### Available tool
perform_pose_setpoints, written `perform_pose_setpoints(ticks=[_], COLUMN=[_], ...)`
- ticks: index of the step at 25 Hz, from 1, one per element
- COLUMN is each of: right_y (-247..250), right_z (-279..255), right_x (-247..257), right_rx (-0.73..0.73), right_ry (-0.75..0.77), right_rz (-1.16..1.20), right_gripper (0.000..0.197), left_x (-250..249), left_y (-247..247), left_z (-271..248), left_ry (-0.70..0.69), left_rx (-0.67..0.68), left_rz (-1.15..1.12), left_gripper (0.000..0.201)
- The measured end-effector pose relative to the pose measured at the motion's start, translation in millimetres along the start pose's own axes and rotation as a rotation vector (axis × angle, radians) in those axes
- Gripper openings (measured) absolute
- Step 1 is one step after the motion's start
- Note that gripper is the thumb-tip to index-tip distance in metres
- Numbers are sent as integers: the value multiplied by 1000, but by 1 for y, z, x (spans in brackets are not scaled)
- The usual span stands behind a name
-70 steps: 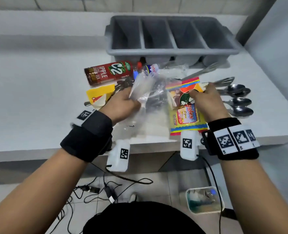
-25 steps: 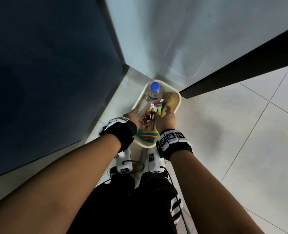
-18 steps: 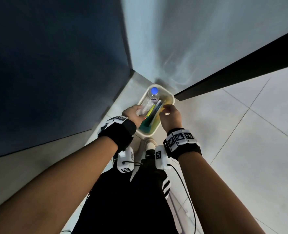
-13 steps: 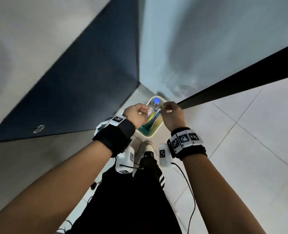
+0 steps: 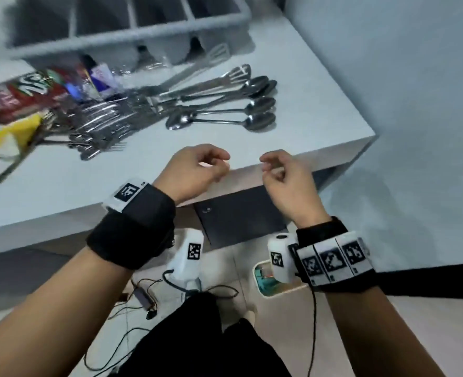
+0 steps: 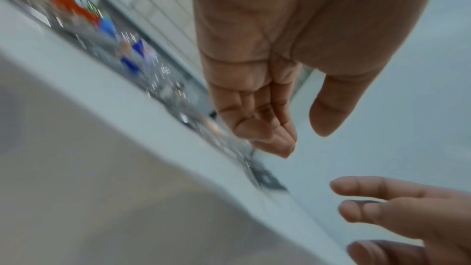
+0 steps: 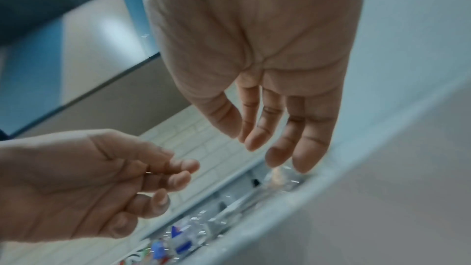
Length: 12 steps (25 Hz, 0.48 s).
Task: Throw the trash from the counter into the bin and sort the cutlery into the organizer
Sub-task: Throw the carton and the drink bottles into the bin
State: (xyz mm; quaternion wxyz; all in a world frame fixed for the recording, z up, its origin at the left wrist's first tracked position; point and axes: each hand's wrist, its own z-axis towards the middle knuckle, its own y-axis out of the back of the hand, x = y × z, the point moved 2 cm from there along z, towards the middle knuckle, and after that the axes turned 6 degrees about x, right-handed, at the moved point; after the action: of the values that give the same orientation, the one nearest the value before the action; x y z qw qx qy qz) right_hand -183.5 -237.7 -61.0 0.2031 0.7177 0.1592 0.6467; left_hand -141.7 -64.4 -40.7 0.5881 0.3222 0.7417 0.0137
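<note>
In the head view both hands hover at the front edge of the white bench (image 5: 301,85), mid-frame. The left hand (image 5: 195,170) and the right hand (image 5: 287,175) each have loosely curled fingers and hold nothing. Above them lie steel spoons (image 5: 222,118), and left of those a heap of steel forks (image 5: 100,126). The grey plastic four-compartment cutlery organizer (image 5: 132,34) fills the upper left; flat silver tongs (image 5: 197,69) lean at its front. At the far left sit a red-labelled drink bottle (image 5: 18,96) and a crumpled yellow wrapper (image 5: 13,134). At the lower centre, on the floor, a white bin (image 5: 263,292) shows coloured trash, partly hidden by the right wrist camera; only this view shows it.

The left wrist view, blurred, shows the left palm (image 6: 280,47) with relaxed fingers above the bench edge, the right fingertips at lower right, and smeared red and blue trash at upper left.

The right wrist view shows the right palm (image 7: 254,47), fingers hanging loose, with the left hand at lower left, also without anything in it.
</note>
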Motion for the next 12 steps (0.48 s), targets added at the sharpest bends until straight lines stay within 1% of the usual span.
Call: perform_pose_setpoints(ticks=[3, 6, 7, 8, 9, 11, 12], right_y=[-25, -50, -60, -70, -78, -92, -99], right_z=[26, 53, 63, 75, 87, 111, 124], right_x=[66, 108, 120, 132, 143, 161, 169], right_rx=[112, 182, 190, 187, 181, 172, 166], right_ry=[193, 287, 312, 331, 345, 360, 362], right_rz=[-78, -184, -229, -270, -312, -418, -469], right_gripper=[22, 23, 24, 25, 26, 28, 30], left_x=[-2, 17, 25, 34, 44, 62, 70], left_y=[73, 134, 154, 174, 194, 227, 242], left_z=[-16, -23, -25, -29, -30, -32, -33], left_ry=[14, 100, 124, 155, 188, 274, 319], left_rx=[-212, -339, -406, -483, -554, -646, -651], left_rz=[-41, -62, -66, -7, 117, 354, 411], left_gripper=[9, 14, 13, 8, 10, 29, 38])
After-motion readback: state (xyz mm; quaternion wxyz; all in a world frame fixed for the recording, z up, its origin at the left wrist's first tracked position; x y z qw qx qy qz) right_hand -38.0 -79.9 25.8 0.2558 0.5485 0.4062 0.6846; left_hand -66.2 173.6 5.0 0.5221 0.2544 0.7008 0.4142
